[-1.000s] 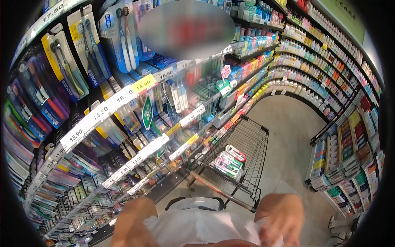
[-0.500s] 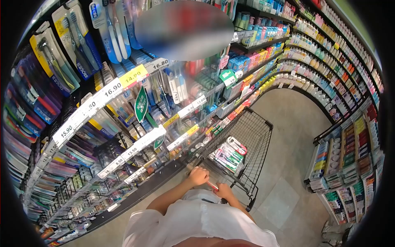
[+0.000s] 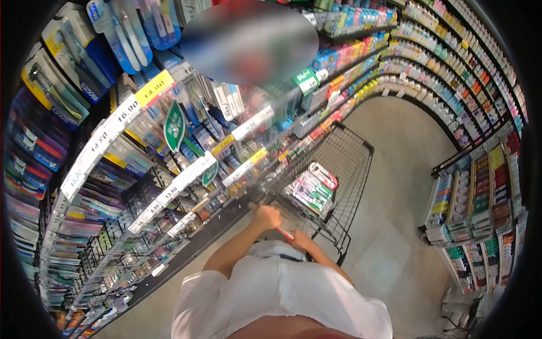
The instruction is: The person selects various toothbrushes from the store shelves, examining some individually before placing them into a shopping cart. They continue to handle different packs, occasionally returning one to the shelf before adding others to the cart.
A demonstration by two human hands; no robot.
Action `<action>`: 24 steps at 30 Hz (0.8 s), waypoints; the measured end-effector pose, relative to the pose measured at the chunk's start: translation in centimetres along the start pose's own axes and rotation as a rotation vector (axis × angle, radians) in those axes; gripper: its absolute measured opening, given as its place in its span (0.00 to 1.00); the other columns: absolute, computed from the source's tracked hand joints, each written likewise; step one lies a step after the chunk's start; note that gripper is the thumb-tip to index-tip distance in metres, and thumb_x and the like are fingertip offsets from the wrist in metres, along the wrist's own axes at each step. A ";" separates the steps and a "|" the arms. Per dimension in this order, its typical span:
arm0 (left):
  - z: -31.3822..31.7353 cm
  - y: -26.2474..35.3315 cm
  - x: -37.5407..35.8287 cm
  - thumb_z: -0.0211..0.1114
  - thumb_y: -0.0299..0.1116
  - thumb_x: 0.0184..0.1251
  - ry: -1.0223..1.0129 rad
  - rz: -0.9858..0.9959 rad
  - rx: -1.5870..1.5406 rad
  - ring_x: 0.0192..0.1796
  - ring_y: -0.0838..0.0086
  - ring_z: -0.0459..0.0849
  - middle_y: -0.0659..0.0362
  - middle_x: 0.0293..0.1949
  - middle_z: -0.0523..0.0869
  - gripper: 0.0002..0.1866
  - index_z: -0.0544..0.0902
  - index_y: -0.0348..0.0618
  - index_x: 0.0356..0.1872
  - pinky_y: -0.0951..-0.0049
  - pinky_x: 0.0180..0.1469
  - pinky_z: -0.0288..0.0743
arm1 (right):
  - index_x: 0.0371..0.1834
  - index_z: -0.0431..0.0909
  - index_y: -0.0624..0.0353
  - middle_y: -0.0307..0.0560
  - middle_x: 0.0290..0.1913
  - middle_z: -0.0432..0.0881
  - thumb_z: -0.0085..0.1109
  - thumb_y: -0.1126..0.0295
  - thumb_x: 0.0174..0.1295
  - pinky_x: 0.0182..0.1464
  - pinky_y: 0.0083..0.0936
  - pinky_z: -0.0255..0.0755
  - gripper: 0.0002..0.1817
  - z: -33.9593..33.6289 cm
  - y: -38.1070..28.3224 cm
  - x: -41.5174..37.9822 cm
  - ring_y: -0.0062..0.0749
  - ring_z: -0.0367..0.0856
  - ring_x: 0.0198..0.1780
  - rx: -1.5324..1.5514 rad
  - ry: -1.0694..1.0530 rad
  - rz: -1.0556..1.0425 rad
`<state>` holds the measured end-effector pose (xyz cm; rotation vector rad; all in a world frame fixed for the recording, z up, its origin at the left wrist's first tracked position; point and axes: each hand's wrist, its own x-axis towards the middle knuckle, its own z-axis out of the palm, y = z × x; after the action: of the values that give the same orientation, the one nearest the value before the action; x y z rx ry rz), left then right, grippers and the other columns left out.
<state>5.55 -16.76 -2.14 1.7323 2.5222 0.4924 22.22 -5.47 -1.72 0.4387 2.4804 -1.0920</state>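
Note:
My left hand [image 3: 268,217] is closed around the left part of the shopping cart's handle, near the shelf. The right hand [image 3: 300,241] grips the other part of the same handle [image 3: 286,233], which shows a red stretch between the two hands. Ahead of them is the black wire shopping cart [image 3: 371,151]. Several packaged toothbrushes or similar blister packs [image 3: 311,192], with green, red and white on them, lie in its near part. Their exact kinds are too small to read.
Toothbrush packs [image 3: 121,37] hang on the shelving close at my left, behind price strips [image 3: 169,195]. A green leaf-shaped sign [image 3: 175,127] sticks out there. Curved shelves of bottles [image 3: 429,93] stand ahead. At the right is a display rack [image 3: 471,203]. Tiled floor [image 3: 389,130] lies between.
The cart and I have moved slightly forward along the aisle, so the left shelving has shifted left and downward in view. Both hands stay on the handle.

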 end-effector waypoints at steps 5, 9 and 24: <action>-3.1 0.9 1.9 0.56 0.43 0.46 -0.433 -0.178 0.022 0.35 0.61 0.86 0.51 0.29 0.86 0.16 0.88 0.46 0.27 0.62 0.39 0.77 | 0.34 0.81 0.59 0.62 0.35 0.82 0.63 0.52 0.50 0.43 0.43 0.74 0.20 0.7 1.7 1.0 0.56 0.80 0.39 0.004 0.026 -0.072; -2.7 0.4 2.5 0.56 0.43 0.47 -0.470 -0.164 0.002 0.35 0.58 0.86 0.49 0.29 0.86 0.16 0.87 0.45 0.27 0.61 0.39 0.78 | 0.34 0.80 0.60 0.62 0.35 0.82 0.64 0.54 0.49 0.43 0.43 0.74 0.20 0.4 1.8 1.1 0.56 0.80 0.39 0.051 0.030 -0.116; -3.5 0.5 5.8 0.57 0.42 0.48 -0.443 -0.232 -0.022 0.33 0.56 0.85 0.48 0.26 0.85 0.15 0.86 0.44 0.24 0.58 0.38 0.78 | 0.33 0.76 0.63 0.64 0.31 0.80 0.63 0.58 0.48 0.41 0.46 0.73 0.18 -3.6 0.8 1.4 0.59 0.79 0.37 0.002 0.030 -0.039</action>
<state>3.08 -12.09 2.11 1.3329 2.3359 0.1051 20.51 -2.04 -0.70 0.4112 2.5243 -1.1108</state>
